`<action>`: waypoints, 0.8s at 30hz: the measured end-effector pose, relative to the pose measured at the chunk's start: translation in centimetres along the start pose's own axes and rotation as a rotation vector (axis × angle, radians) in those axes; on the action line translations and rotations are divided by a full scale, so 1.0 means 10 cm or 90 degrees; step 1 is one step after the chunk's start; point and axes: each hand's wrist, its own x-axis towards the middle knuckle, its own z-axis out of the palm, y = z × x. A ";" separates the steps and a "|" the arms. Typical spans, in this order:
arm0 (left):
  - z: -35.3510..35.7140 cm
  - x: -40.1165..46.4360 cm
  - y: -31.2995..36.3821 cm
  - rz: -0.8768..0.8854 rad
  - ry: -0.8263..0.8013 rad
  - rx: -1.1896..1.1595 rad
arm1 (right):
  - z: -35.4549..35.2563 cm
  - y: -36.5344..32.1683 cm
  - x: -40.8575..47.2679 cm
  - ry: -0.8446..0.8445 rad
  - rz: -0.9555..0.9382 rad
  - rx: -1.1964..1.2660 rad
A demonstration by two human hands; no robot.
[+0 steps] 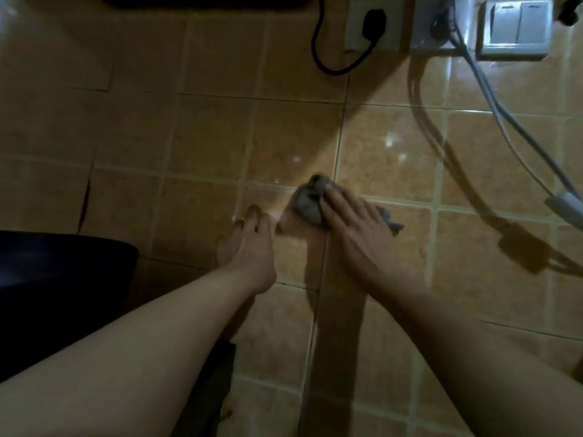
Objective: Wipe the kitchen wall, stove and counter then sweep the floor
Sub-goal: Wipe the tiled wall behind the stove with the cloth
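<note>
Wall-wiping now: my right hand [353,222] presses the rag [307,200] flat-fingered on tile [388,159]; left hand [249,244] spread, bracing. Next, sweep sideways.

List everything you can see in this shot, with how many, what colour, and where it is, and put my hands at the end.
Wall tiles: many, tan-orange with pale grout, filling the view.
Cleaning cloth: one, grey, on the tiles at centre, under the right hand's fingers.
Wall socket: one, white, top centre, with a black plug in it.
Black cable: one, looping down from that plug.
Light switch: one, white, double rocker, top right.
Grey cables: at least two, running down the right side.
Dark object: one, navy-black, left edge; cannot tell what it is.
Left hand: fingertips touching the tiles, left of the cloth.
Right hand: flat, pressing the cloth on the wall.
</note>
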 end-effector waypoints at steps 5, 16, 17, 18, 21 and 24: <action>0.03 -0.01 -0.10 0.018 0.021 -0.030 | -0.11 -0.19 0.40 0.055 0.055 0.031; 0.06 -0.02 -0.28 -0.125 -0.022 -0.139 | -0.14 -0.33 0.40 0.004 -0.060 0.024; 0.07 -0.02 -0.29 -0.122 -0.016 -0.146 | -0.15 -0.33 0.48 0.014 -0.037 0.031; 0.08 -0.02 -0.30 -0.125 -0.010 -0.154 | -0.15 -0.36 0.51 0.022 -0.021 0.039; 0.06 -0.02 -0.33 -0.182 -0.001 -0.171 | -0.05 -0.51 0.37 0.023 -0.048 0.047; 0.05 -0.05 -0.33 -0.226 -0.005 -0.161 | 0.26 -0.72 -0.11 -0.019 -0.180 0.033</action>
